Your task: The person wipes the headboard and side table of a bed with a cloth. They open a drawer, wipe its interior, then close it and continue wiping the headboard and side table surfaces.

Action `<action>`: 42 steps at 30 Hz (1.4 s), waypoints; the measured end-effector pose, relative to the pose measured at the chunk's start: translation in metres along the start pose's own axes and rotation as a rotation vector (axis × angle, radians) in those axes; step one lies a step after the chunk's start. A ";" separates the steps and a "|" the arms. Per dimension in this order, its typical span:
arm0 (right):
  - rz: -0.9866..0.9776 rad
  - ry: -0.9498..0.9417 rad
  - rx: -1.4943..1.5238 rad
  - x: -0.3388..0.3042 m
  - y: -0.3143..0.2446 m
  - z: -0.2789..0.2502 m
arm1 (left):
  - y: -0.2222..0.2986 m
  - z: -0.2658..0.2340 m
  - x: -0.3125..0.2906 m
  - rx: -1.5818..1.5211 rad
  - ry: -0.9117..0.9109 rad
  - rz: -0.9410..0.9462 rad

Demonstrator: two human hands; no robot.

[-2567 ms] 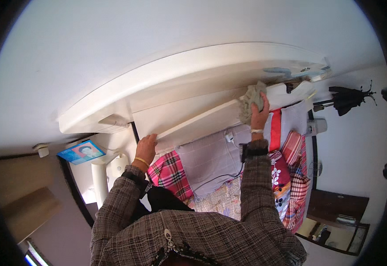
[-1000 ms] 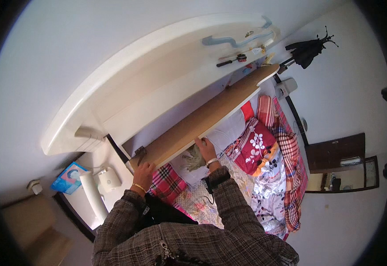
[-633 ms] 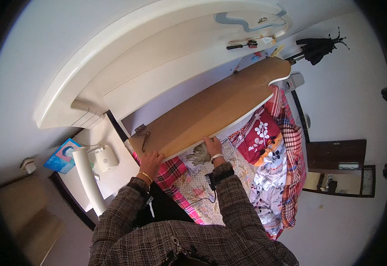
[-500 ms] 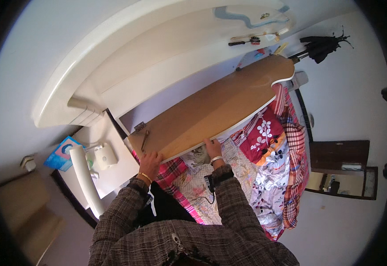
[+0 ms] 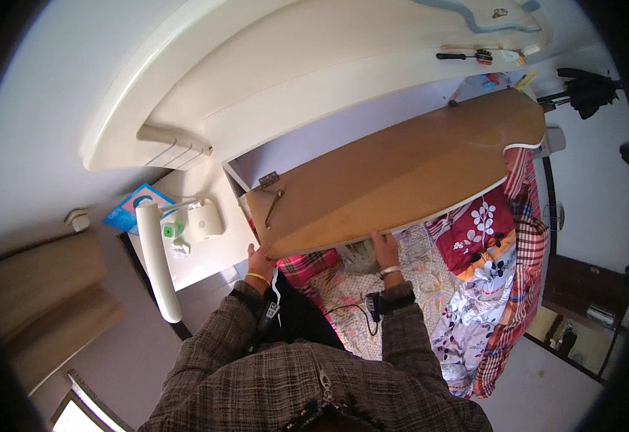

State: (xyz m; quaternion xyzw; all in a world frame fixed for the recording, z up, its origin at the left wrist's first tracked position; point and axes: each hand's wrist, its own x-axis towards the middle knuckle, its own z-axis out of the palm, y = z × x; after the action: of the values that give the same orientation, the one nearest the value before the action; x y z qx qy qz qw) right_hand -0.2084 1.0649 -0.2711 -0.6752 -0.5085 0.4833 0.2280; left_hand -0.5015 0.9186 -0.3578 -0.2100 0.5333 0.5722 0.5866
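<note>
A long brown board with a white edge lies slanting across the headboard's opening, its underside-like bare brown face upward. My left hand grips its near left corner, fingers mostly hidden by the board. Farther right along the same near edge, my right hand is closed on the board with its fingers partly beneath it. A metal hinge sits at the board's left end. Beside it a thin metal stay lies on the brown face.
Behind the board rises the cream headboard, with a brush on its ledge. At left, a bedside table holds a white lamp. Patterned bedding covers the bed at right. A folded black umbrella is at far right.
The view has turned, so the whole scene sits farther right. My left hand has shifted from atop the board to its corner edge; my right hand still holds the near edge.
</note>
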 end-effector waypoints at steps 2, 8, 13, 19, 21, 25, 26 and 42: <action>0.163 -0.245 -0.188 -0.010 -0.014 -0.022 | 0.002 -0.004 0.000 0.074 -0.067 0.036; -0.332 -0.313 -0.028 -0.060 -0.097 -0.015 | 0.014 -0.003 -0.007 -0.012 -0.227 -0.067; -0.672 -0.463 -0.747 -0.033 -0.106 0.135 | 0.020 -0.008 -0.007 0.002 -0.331 -0.154; -0.582 -0.612 -0.995 0.014 -0.059 0.118 | 0.022 -0.006 -0.012 -0.034 -0.249 -0.195; -0.507 -0.514 -1.092 0.073 -0.058 0.040 | 0.022 -0.004 -0.014 -0.015 -0.248 -0.180; -0.427 -0.165 -1.378 0.201 -0.075 -0.134 | 0.019 -0.006 -0.012 0.014 -0.236 -0.183; -0.357 -0.087 -1.462 0.221 -0.075 -0.163 | 0.016 -0.008 -0.012 0.038 -0.221 -0.195; -0.675 -0.480 -1.156 0.202 -0.028 -0.016 | 0.029 0.013 -0.024 0.027 -0.188 -0.214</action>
State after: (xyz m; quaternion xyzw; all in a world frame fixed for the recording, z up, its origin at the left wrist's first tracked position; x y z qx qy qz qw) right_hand -0.2042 1.2612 -0.3272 -0.3685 -0.9010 0.1748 -0.1478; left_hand -0.5168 0.9268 -0.3224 -0.2034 0.4582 0.5162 0.6944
